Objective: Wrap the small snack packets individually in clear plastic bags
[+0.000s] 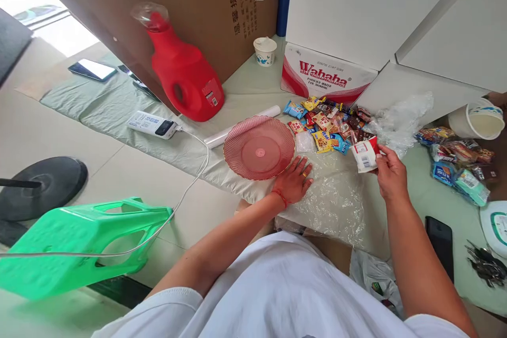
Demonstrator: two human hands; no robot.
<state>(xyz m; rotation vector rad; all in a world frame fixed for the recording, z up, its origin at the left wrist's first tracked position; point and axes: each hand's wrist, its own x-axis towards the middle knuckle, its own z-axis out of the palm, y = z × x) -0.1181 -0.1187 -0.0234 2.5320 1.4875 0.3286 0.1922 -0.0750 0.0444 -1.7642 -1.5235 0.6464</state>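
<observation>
My left hand (293, 179) lies flat with its fingers spread, at the near right rim of a pink ribbed plate (259, 148) and on the edge of a clear plastic sheet (330, 200). Between the thumb and fingers of my right hand (391, 173) is a white and red snack packet (365, 154), its barcode side showing. That packet is held up beside a pile of small wrapped snacks (322, 124) in blue, yellow, red and brown. Nothing lies on the plate apart from a round mark at its centre.
A red jug (186, 71), a paper cup (265, 53) and a Wahaha box (325, 75) stand at the back. A white cable (194, 174) runs from a power bank (152, 124) past a green stool (87, 237). More snacks (461, 158), a phone (439, 245) and keys (488, 264) lie right.
</observation>
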